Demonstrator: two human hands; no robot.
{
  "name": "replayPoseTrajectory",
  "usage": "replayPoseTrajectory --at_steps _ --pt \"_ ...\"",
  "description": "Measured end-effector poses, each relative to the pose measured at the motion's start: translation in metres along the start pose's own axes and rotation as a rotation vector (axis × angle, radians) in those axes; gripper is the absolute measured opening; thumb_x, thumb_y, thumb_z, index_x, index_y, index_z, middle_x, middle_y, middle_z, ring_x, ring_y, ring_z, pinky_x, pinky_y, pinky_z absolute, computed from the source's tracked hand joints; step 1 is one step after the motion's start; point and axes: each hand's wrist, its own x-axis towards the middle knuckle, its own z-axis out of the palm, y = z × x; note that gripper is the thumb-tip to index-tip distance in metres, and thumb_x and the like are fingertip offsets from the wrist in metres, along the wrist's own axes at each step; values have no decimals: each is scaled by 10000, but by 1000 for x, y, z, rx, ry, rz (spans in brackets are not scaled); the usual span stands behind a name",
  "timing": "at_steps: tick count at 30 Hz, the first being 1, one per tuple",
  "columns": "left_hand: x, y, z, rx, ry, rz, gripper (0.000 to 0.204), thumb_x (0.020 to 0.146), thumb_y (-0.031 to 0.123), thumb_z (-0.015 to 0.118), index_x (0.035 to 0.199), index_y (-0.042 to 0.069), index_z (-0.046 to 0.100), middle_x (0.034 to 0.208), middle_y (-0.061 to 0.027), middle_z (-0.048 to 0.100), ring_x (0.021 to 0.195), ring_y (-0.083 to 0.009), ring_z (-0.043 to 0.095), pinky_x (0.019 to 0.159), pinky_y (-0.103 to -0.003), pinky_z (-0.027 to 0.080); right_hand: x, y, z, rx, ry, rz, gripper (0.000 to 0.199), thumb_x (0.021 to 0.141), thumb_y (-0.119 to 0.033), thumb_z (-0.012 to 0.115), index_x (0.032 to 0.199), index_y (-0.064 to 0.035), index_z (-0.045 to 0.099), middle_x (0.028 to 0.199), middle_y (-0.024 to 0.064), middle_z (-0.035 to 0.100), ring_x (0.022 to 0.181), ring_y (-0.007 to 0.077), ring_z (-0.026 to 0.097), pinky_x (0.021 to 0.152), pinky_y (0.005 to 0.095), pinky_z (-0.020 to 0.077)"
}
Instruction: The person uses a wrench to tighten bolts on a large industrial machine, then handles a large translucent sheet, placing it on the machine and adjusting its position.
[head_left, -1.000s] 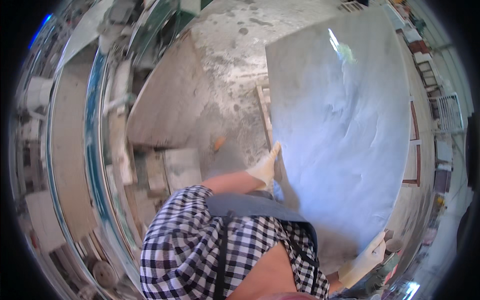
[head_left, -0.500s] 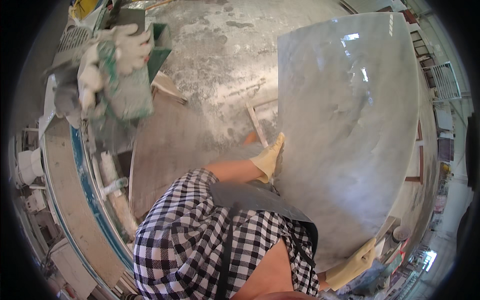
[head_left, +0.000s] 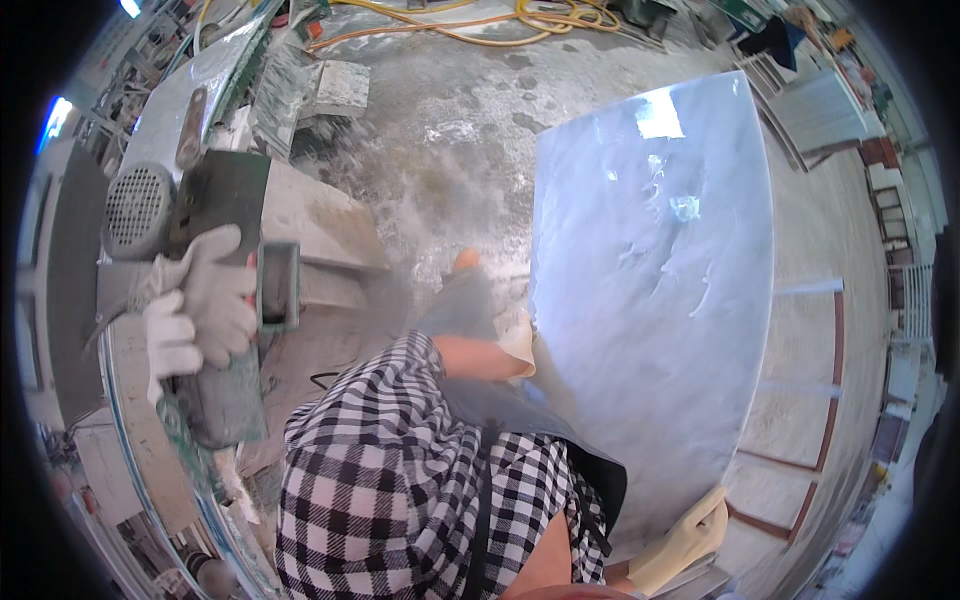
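A large glossy grey slab point(head_left: 640, 290) with a marbled surface fills the right of the view, its long side running away from me. My left hand point(head_left: 518, 345), in a cream rubber glove, is closed on the slab's left edge, its fingertips partly hidden. At the slab's near right corner, my right hand point(head_left: 692, 535) in a matching glove grips the edge, with the thumb side showing. A dark apron point(head_left: 560, 430) over my checkered shirt lies against the slab's near left side.
To the left stands a machine with a round-grilled motor point(head_left: 138, 210); white work gloves point(head_left: 205, 300) lie on it beside a green metal box section point(head_left: 279, 286). A yellow hose point(head_left: 540, 22) coils on the wet floor. Brown frames point(head_left: 835, 380) are right of the slab.
The view has shifted, bringing the yellow hose and more of the machine into sight. The slab's far end now appears lower and further left. Both hands stay on its edges.
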Motion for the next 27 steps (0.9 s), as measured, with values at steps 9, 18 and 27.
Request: replayPoseTrajectory --at_steps 9,18,27 --pt "101 167 -46 -70 91 21 811 1035 689 209 1573 94 328 1615 -92 373 1496 -276 312 1218 -423 251 111 -119 138 -58 -172 86 351 1046 -229 589 937 82 710 782 210 686 666 317 606 667 397 500" --pt "194 326 -20 -176 126 158 806 1038 685 212 1573 93 328 1615 -93 373 1492 -275 318 1214 -423 260 266 -203 238 164 -142 -123 380 1025 -168 618 730 64 556 623 189 495 554 327 436 545 438 379" --pt "275 485 -47 -264 199 366 802 1040 681 214 1573 93 327 1615 -93 373 1489 -274 325 1210 -422 270 421 -293 393 452 -371 -84 373 1031 -256 635 826 54 602 672 125 553 610 209 473 593 379 417"
